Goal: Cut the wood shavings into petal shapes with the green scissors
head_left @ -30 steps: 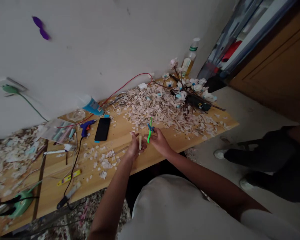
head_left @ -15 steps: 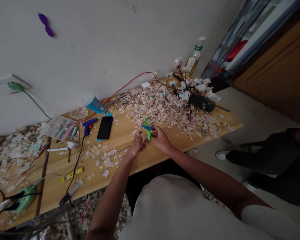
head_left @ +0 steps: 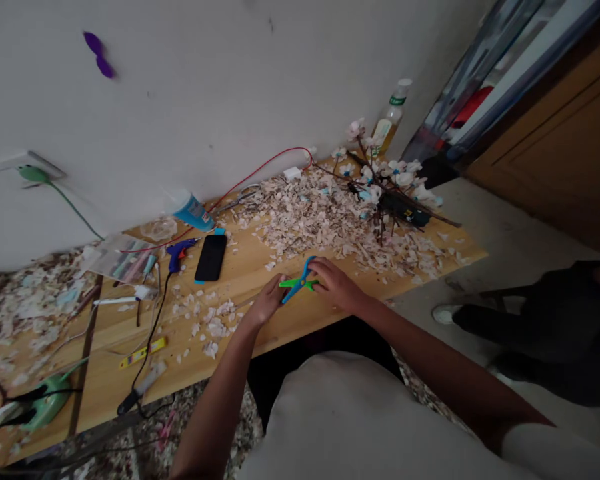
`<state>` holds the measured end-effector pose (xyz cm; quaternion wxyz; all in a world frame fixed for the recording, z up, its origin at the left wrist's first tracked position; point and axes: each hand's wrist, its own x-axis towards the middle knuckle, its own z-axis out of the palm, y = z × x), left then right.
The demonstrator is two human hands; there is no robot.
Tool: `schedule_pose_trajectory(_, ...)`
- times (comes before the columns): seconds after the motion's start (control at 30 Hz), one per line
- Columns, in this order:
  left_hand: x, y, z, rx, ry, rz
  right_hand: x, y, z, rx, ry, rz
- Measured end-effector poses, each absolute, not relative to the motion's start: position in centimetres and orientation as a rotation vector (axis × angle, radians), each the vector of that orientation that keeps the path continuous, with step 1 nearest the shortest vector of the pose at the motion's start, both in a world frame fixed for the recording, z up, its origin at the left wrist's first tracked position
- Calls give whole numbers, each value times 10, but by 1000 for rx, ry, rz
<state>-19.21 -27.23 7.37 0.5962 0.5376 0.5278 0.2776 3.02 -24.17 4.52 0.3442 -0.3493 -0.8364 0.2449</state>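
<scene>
In the head view, my right hand (head_left: 337, 285) grips the handles of green-and-blue scissors (head_left: 303, 283). Their blades are spread apart and point left, at the fingers of my left hand (head_left: 269, 300). That hand is closed in a pinch just beside the blade tips; whatever lies between its fingers is hidden. Both hands hover over the front part of the wooden table (head_left: 285, 323). Behind them spreads a heap of pale, petal-like flakes (head_left: 310, 210), and a smaller scatter of pale petals (head_left: 217, 323) lies left of my left hand.
A black phone (head_left: 211, 257), a blue glue gun (head_left: 177, 254) and a blue cup (head_left: 195, 212) stand to the left. Branches with white flowers (head_left: 375, 175) and a bottle (head_left: 389, 123) are at the back right. A yellow cutter (head_left: 143, 352) lies front left. Another person's legs (head_left: 520, 320) show at right.
The scissors have turned from pointing up and away to pointing left, with blades spread towards my left hand. My right hand has shifted slightly right and nearer to me.
</scene>
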Motion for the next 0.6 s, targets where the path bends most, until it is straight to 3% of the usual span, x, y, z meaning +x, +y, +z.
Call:
schedule_pose_trajectory(0.23, -217, -290, 88, 1509, 1223, 614, 71, -246, 90, -970, -2630, 95)
schedule_pose_trajectory(0.6, -212, -294, 105, 1673, 1189, 494, 57, -248, 127, -981, -2787, -244)
